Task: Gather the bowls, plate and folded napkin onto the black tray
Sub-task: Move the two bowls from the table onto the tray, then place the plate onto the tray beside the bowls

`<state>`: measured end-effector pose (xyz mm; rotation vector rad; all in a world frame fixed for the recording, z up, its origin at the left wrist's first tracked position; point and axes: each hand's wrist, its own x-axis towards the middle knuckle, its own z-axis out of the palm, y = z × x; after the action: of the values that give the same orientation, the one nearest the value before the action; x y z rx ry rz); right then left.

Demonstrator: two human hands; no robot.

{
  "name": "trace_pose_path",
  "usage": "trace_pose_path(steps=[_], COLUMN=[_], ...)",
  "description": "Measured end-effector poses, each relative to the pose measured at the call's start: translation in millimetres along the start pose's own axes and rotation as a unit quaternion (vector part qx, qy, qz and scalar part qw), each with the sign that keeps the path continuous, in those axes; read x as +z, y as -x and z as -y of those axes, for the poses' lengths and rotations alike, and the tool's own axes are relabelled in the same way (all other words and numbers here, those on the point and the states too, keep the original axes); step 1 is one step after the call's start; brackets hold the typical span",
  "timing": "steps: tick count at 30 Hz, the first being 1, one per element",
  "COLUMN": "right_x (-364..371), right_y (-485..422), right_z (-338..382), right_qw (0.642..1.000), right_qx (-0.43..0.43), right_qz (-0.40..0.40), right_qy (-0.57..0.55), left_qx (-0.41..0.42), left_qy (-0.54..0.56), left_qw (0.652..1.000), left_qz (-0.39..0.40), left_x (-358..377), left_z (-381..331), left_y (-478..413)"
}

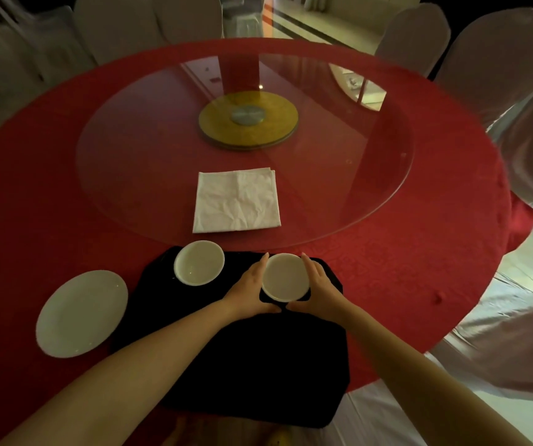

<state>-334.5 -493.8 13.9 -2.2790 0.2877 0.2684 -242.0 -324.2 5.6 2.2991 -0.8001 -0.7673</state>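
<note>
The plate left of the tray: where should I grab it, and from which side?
Judging by its pose, take the plate by its rim on the edge nearest the black tray, coming from the right. It lies flat on the red tablecloth, so slide fingertips under the shallow raised rim, thumb on top, then lift across.

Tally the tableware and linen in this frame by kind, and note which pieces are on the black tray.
Bowls: 2, one on the black tray, one held between the left hand and right hand over it
Plates: 1, off the tray
Folded napkins: 1, off the tray
Total: 4
</note>
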Motion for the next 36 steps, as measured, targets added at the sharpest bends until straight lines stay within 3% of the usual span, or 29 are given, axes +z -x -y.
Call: trace_pose_path(steps=[4, 12, 18, 24, 30, 36], right_x=[-7, -3, 31, 84, 145, 197], right_y=[-6, -20, -35, -55, -78, -105], right_z=[3, 36, 100, 170, 220, 246], right_qw=[0.998, 0.986, 0.982, 0.983, 0.983, 0.990], right_qx=[0.008, -0.051, -0.113, -0.145, -0.138, -0.048], right_qz=[-0.031, -0.095, -0.093, -0.063, -0.022, 0.020], right_qy=[0.057, 0.131, 0.121, 0.093, 0.115, 0.133], left_qx=[0.018, 0.063, 0.055, 0.006, -0.075, -0.171], left_qy=[-0.018, -0.013, 0.005, 0.006, -0.059, -0.113], left_qw=[1.000, 0.991, 0.971, 0.955, 0.964, 0.964], left_qz=[-0.012, -0.121, -0.234, -0.297, -0.249, -0.167], left_x=[-9, -31, -75, -134, -176, -195], left_z=[-2, 6, 50, 125, 208, 266], left_y=[-2, 16, 46, 86, 114, 127])
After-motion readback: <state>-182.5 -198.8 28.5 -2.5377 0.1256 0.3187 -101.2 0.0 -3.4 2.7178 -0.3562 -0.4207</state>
